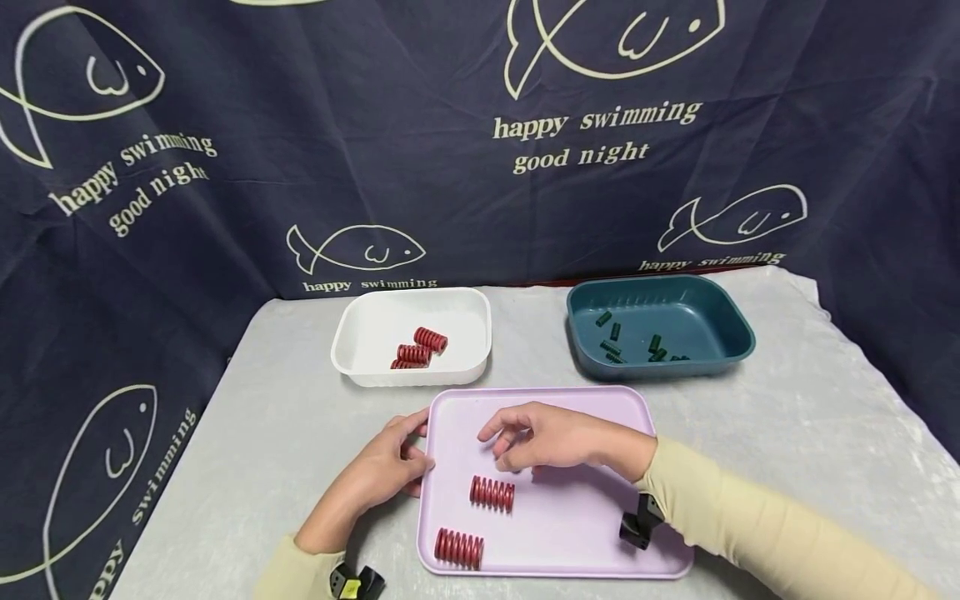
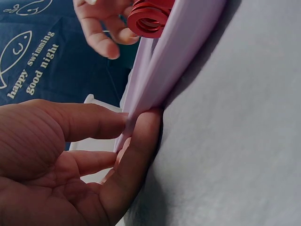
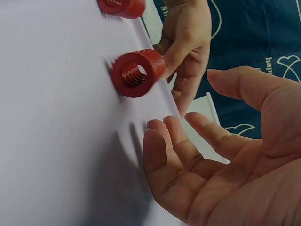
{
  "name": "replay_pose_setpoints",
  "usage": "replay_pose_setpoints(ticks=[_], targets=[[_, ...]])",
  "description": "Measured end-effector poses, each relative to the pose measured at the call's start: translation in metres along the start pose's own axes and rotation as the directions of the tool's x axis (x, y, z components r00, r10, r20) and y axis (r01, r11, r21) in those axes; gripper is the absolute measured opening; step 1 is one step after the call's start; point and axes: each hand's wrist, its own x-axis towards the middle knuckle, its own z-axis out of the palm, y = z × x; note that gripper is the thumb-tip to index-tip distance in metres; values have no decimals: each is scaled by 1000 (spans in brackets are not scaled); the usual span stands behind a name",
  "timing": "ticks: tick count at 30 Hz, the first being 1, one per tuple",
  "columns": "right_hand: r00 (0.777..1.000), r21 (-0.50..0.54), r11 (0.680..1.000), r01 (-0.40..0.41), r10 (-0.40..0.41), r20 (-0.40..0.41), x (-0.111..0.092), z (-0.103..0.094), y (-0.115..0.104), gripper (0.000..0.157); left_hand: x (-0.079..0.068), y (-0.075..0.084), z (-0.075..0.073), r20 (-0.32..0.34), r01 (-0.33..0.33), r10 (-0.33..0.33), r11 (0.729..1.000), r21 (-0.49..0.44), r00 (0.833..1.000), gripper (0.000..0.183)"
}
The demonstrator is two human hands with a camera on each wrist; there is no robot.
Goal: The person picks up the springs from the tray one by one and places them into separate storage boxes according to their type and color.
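My left hand (image 1: 378,469) pinches the left rim of a lilac tray (image 1: 577,533). In the left wrist view the thumb lies on the tray's outer edge and a finger tucks under it. Over the tray hovers my right hand (image 1: 555,437), its fingers loosely bent and nothing between them. One red coil spring (image 1: 492,494) lies on the tray just below that hand. Another red coil spring (image 1: 459,549) lies in the near left corner. From the right wrist view, the closer spring (image 3: 136,73) shows its hollow end, beyond the right fingertips.
Behind the tray at left stands a white basin (image 1: 367,337) holding several red springs (image 1: 430,339). A teal basin (image 1: 705,321) at right holds several small dark green pieces (image 1: 611,346). A dark blue fish-print cloth (image 1: 465,192) hangs behind the table.
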Motion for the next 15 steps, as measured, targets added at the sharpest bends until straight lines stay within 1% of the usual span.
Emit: replay_pose_setpoints(ticks=[6,15], targets=[[999,3,1000,-25,25,-32,-3,8,10,39,0,-1,-1,0,2,-2,1000,-7,1000,73],[996,-51,998,24,-28,-84,-9,24,11,43,0,-2,2,-4,-2,2,1000,-7,1000,75]])
